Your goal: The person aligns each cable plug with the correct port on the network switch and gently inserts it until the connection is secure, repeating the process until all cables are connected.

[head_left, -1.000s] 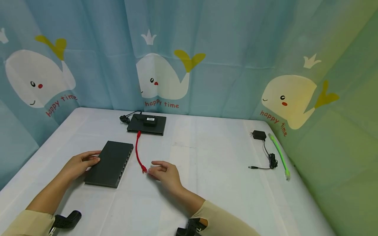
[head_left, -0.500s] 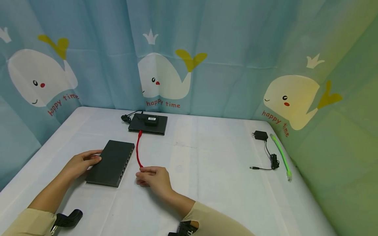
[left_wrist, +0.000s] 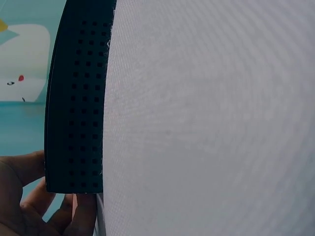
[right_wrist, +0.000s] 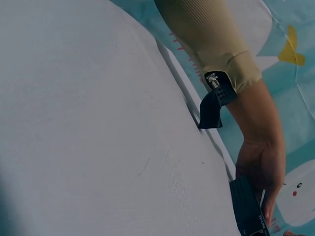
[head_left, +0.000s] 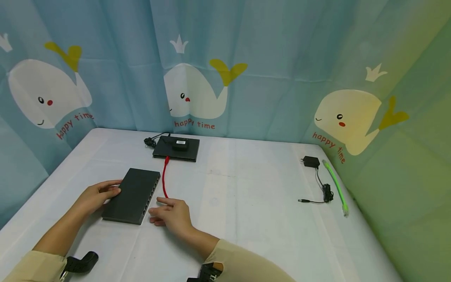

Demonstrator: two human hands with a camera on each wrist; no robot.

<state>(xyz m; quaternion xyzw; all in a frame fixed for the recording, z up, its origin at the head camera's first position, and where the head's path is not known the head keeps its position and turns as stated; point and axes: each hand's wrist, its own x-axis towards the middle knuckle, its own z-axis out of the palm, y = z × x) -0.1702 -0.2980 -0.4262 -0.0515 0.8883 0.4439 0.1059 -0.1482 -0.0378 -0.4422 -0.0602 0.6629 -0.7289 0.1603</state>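
Note:
My left hand (head_left: 91, 199) holds the left side of a black network switch (head_left: 133, 196), thumb near the top edge. In the left wrist view, that switch (left_wrist: 83, 113) shows a side of small square vents, with the left hand (left_wrist: 29, 201) at its lower end. The right wrist view has the left hand (right_wrist: 261, 164) gripping the switch (right_wrist: 246, 209). My right hand (head_left: 172, 216), fingers relaxed, hovers just right of the switch's port side and appears to hold nothing. It hides the near end of a red network cable (head_left: 163, 178).
At the back, a second black switch (head_left: 160, 149) meets the red cable; a power adapter (head_left: 181, 145) lies on top, its black cord (head_left: 150, 141) bundled alongside. Far right lie another adapter (head_left: 311, 161) with cord and a green network cable (head_left: 336, 186). Curtains (head_left: 267, 78) enclose the table.
My right hand has moved left, passing over the red cable's near end toward the switch. The left hand and the switch it holds stay in place.

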